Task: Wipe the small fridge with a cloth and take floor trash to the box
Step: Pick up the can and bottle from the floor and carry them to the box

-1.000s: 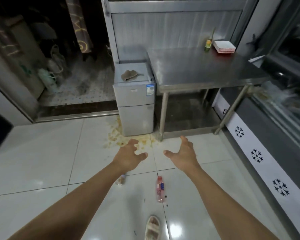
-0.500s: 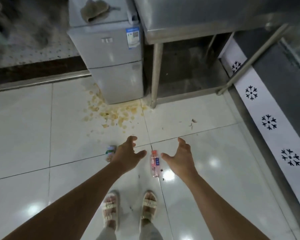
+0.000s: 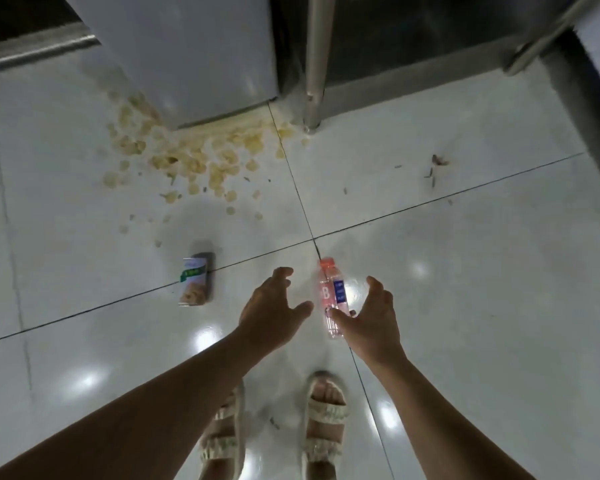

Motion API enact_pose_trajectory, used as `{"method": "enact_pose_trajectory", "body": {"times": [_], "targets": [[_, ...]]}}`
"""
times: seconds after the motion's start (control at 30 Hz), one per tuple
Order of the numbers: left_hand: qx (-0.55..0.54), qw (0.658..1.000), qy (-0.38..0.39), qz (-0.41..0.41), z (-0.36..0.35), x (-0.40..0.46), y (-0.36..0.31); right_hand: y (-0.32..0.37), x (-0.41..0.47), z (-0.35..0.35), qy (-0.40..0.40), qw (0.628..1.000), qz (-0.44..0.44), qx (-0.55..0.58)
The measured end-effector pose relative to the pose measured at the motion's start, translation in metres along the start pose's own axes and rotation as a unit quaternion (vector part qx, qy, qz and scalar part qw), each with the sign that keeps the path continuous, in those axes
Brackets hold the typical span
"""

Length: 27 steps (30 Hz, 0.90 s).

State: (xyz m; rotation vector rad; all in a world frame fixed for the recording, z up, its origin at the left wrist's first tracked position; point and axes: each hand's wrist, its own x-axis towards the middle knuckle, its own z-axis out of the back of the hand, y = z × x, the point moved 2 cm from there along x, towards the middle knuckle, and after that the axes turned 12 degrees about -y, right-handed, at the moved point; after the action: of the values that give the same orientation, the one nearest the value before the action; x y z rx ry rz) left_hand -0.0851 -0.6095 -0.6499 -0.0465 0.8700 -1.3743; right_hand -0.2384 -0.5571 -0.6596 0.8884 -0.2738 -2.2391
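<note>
A small pink plastic bottle (image 3: 330, 294) with an orange cap and blue label lies on the white floor tiles. My right hand (image 3: 371, 317) hovers over its lower end with fingers spread, holding nothing. My left hand (image 3: 274, 306) is just left of the bottle, fingers loosely spread and empty. A small drink carton (image 3: 194, 280) lies on the floor further left. The lower front of the small grey fridge (image 3: 201, 53) stands at the top; its top and the cloth are out of view.
Yellowish crumbs (image 3: 187, 161) are scattered on the tiles in front of the fridge. A steel table leg (image 3: 314, 64) stands right of the fridge, with another slanted leg (image 3: 548, 32) at top right. Dark debris (image 3: 437, 164) lies to the right. My sandalled feet (image 3: 323, 417) are below.
My view has tilted down and closer to the floor. Both hands have lowered toward the pink bottle, the right one now over its lower end. The fridge top and cloth left the view.
</note>
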Motion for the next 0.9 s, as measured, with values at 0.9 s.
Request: {"method": "enact_pose_trajectory", "body": {"times": [0.9], "targets": [[-0.019,0.996,-0.049,0.073,-0.078,0.109,0.189,-0.029,0.093,-0.220,-0.046,0.993,0.016,-0.107]]}}
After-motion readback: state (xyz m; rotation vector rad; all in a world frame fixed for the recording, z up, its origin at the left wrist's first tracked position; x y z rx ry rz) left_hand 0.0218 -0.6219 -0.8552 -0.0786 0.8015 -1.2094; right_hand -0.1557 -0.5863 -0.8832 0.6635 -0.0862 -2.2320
